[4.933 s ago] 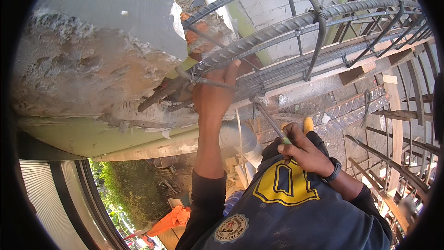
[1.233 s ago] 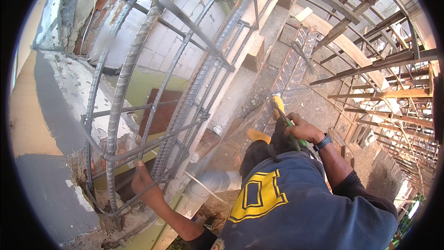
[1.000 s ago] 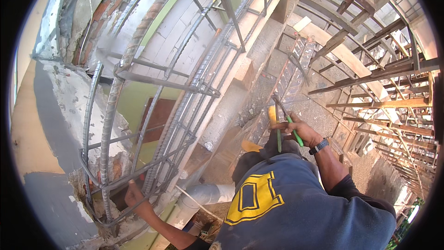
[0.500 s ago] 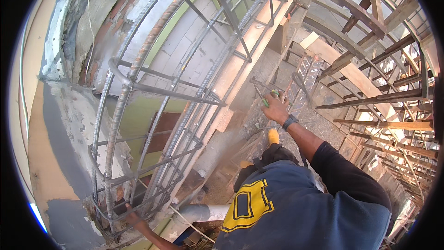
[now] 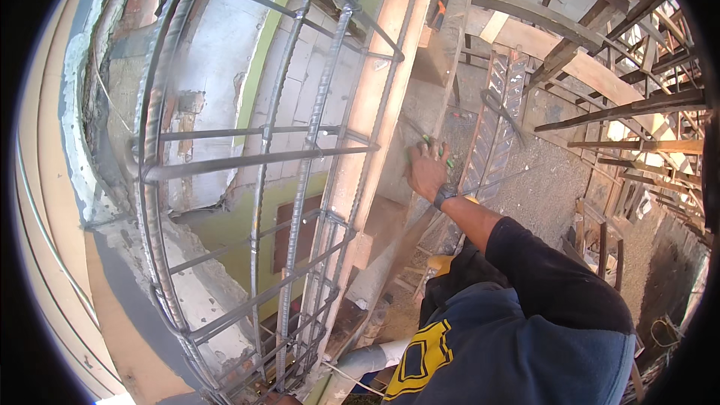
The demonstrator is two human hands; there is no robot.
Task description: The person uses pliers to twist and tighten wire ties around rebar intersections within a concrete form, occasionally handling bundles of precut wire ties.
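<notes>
R hand (image 5: 426, 170) is up & out in front, arm stretched from a dark long sleeve (image 5: 551, 281), black wristwatch (image 5: 444, 195) at the wrist. Back of hand faces the camera; fingers (image 5: 417, 152) curl round a green-handled tool (image 5: 429, 144), prob. pliers or a tying hook, can't tell which. Green grips poke out above & beside the knuckles, thin metal tip runs up-left. The tool sits in that hand just right of the tall wooden form board (image 5: 375, 116), which leans beside the rebar cage (image 5: 300, 180).

Cage: long ribbed vertical bars w/ stirrups wrapped across at intervals, standing in front of a grey block wall (image 5: 225, 52) w/ a green painted strip. Broken concrete (image 5: 187, 292) hugs the cage's lower left.

L hand: only a sliver at the very bottom edge near the cage foot, too little showing to tell what its fingers do.

Below the R arm: dark blue shirt w/ yellow emblem (image 5: 420, 349). A white pipe (image 5: 367, 360) lies near the cage base. Far right, timber scaffolding props (image 5: 622, 105) over a gravelly floor (image 5: 540, 187).
</notes>
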